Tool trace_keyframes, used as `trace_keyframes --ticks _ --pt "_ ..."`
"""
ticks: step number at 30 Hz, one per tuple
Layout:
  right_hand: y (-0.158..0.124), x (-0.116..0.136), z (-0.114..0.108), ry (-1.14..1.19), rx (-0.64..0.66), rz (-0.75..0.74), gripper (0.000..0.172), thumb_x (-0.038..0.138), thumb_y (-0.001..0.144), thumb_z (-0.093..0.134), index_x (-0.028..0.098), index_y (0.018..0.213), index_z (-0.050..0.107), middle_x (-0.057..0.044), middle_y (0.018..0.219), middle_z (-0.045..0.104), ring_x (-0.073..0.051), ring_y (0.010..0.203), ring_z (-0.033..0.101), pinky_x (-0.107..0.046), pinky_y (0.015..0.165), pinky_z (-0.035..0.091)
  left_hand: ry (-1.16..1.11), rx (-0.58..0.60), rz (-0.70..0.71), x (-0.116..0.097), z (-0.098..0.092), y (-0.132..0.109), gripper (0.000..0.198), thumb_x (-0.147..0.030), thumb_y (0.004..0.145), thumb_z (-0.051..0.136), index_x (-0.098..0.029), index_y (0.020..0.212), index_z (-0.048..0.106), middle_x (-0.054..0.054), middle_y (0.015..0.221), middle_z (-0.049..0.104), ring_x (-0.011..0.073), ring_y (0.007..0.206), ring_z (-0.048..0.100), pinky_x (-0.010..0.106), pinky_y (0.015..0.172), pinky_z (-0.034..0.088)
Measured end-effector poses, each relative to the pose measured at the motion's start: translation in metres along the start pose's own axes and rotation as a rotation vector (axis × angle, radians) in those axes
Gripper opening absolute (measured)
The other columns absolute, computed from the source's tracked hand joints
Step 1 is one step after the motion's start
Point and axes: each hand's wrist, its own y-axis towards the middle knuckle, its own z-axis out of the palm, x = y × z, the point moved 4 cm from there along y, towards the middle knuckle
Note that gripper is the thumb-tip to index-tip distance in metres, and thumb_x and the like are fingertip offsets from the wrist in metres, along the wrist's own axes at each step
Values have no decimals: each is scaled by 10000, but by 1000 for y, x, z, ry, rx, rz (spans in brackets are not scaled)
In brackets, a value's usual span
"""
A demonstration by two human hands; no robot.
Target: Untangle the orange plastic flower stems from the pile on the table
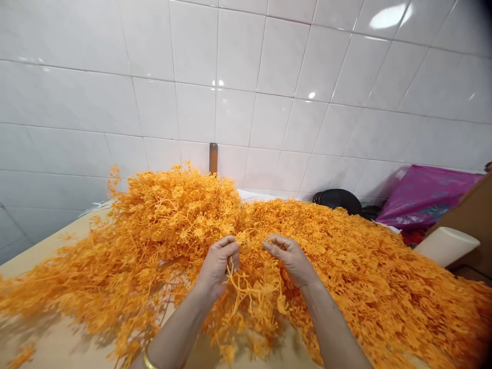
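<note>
Above the table point(57, 341), a sprig point(251, 289) is being pinched between the left hand point(219, 264) and right hand point(290, 259), both closed on it, lifted clear of the orange heap point(365, 266), seemingly for separating.

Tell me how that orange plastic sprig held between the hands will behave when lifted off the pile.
The orange plastic sprig probably flops: its thin strands droop below the left hand and right hand. It looks light and open. It may snag the orange pile, whose branches interlock.
</note>
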Motion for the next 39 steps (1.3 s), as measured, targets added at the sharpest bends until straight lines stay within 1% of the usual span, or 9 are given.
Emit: trace_keyframes --ticks 3,5,10,15,21,24,27,32,39 --pt "0 -5 -12 123 27 100 273 431 703 571 170 625 556 8 636 521 -97 579 434 -225 539 303 63 -9 4 -1 -6 2 249 -249 542 680 -164 602 453 -103 365 280 18 323 197 177 348 121" --pt "1 -7 -19 173 -34 120 298 446 705 561 169 600 529 11 599 507 -93 551 426 -222 521 294 130 -5 -1 1 -6 1 228 -269 549 669 -161 601 475 -99 369 283 20 328 189 186 353 114" --pt "2 -5 -30 123 -433 -1 348 466 680 573 165 545 458 30 554 424 -77 509 374 -211 477 274 451 145 21 15 12 -9 170 -294 642 601 -128 626 564 -65 437 344 27 384 230 198 394 151" --pt "2 -6 -29 117 -611 -57 358 464 687 558 169 533 429 34 538 404 -71 489 367 -204 439 274 533 208 44 19 21 -14 158 -275 680 552 -135 607 554 -66 451 301 31 408 202 207 423 158" --pt "-10 -14 -83 313 -939 2 332 458 644 584 181 554 426 42 526 401 -59 431 336 -195 363 246 574 210 92 11 16 -14 120 -230 677 529 -145 593 538 -55 482 322 41 433 219 214 443 175" --pt "-9 -6 -87 262 -809 3 238 390 623 615 179 685 526 27 574 470 -59 447 362 -194 384 264 606 250 60 16 18 -14 164 -222 668 535 -141 528 504 -54 467 297 43 436 217 216 447 183" --pt "-4 2 -69 269 -598 37 301 350 616 629 187 862 570 32 578 476 -51 440 334 -192 398 253 561 225 -36 21 15 -12 142 -247 658 553 -144 563 529 -62 435 306 38 396 205 215 417 167" --pt "-1 3 -45 307 -272 205 329 452 662 591 149 786 607 36 554 372 -47 458 289 -188 399 213 292 81 -184 22 4 -7 151 -248 574 628 -165 617 509 -91 362 305 30 317 197 202 359 123" --pt "-8 2 -15 246 145 278 361 489 720 520 144 748 624 2 632 391 -75 541 334 -194 430 242 157 63 -206 18 5 -5 266 -219 528 679 -168 583 423 -106 361 280 11 313 191 173 345 118"
